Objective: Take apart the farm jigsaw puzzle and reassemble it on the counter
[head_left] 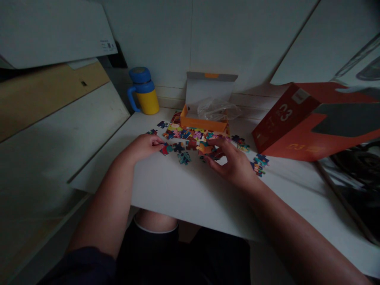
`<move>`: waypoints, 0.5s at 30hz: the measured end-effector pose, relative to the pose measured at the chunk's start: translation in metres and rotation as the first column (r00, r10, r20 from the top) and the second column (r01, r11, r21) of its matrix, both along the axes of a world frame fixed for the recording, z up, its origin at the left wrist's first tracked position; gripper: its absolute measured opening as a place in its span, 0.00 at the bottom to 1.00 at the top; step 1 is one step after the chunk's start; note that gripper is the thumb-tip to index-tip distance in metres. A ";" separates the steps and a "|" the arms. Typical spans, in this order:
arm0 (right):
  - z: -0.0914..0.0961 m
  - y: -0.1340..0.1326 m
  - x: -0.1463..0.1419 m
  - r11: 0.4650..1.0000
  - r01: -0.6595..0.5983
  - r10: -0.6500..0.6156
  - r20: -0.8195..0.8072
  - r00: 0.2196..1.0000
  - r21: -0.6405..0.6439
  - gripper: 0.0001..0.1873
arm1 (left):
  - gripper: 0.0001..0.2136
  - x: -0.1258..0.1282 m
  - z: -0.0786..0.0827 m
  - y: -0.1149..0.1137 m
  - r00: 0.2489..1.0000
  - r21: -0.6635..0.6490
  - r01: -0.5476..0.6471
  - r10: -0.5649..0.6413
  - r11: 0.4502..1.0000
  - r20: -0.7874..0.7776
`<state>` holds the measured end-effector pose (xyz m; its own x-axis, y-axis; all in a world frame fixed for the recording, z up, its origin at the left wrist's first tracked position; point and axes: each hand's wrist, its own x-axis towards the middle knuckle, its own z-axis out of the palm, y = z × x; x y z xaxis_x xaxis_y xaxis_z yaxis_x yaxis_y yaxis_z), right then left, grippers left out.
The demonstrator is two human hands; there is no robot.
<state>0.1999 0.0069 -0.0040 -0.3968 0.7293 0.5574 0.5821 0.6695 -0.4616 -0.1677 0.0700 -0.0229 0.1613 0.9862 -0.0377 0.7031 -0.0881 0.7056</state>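
Colourful jigsaw pieces [190,136] lie spread on a white table [178,190], some joined into a strip in front of an open orange box [204,122]. My left hand [145,146] rests on the table with its fingers pinched on a red and teal piece [166,149]. My right hand [233,162] is curled over a cluster of pieces, fingertips pinching a dark piece [215,155]. A loose teal piece [184,157] lies between the hands.
A yellow mug with a blue lid [144,92] stands at the back left. A clear plastic bag [218,109] sits in the box. A large red carton [299,122] lies at the right. More pieces [259,164] lie beside my right wrist.
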 end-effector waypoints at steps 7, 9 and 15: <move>0.001 0.000 0.000 1.000 -0.022 0.022 0.012 1.000 -0.003 0.22 | 0.11 0.005 -0.004 -0.002 0.995 0.156 0.011 0.005 0.988 -0.104; 0.000 -0.001 0.000 0.999 -0.035 0.036 0.012 0.999 -0.013 0.23 | 0.10 0.011 0.000 -0.004 0.991 0.198 0.010 0.016 0.980 -0.129; 0.000 -0.004 -0.003 0.993 -0.118 0.118 0.002 0.993 -0.031 0.24 | 0.16 0.055 0.017 -0.021 0.981 0.145 0.086 -0.109 0.986 0.162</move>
<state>0.1967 0.0033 -0.0038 -0.4827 0.6942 0.5340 0.5018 0.7189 -0.4809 -0.1130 0.0487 -0.0063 0.2492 0.9594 0.1322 0.5584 -0.2539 0.7897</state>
